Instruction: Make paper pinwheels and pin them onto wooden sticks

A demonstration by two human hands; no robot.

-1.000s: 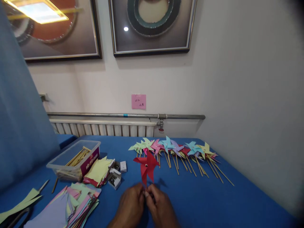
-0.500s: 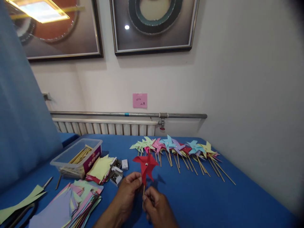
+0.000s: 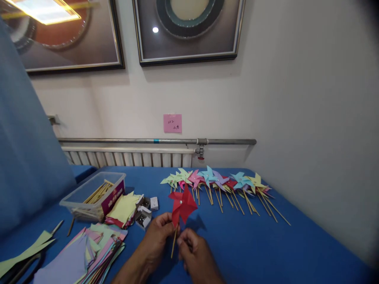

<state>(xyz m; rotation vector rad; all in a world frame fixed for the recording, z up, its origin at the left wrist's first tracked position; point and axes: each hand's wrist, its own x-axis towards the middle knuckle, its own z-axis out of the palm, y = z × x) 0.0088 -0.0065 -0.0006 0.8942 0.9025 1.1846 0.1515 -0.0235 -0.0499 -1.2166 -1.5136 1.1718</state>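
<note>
A red paper pinwheel (image 3: 184,205) with a pin at its centre stands over the blue table, its thin wooden stick (image 3: 174,245) tilted with the lower end to the left. My left hand (image 3: 158,238) pinches the stick just below the paper blades. Close to the right of the stick, my right hand (image 3: 195,250) has its fingers curled in, with a small gap to the stick; no object shows in it. Behind lies a row of finished-looking pinwheels (image 3: 209,176) in several colours. Left of my left hand are small open boxes of pins (image 3: 143,217).
A clear plastic box (image 3: 91,193) of wooden sticks stands at the left. Beside it lie yellow paper pieces (image 3: 126,208). Nearer are a stack of coloured paper (image 3: 66,260) and scissors (image 3: 31,266) under green paper strips. A radiator and pipe (image 3: 133,141) run along the wall.
The pinwheel's blades have turned, and the stick's lower end has swung left, away from my right fingers. My right hand has let go of the stick. The whole view has shifted slightly.
</note>
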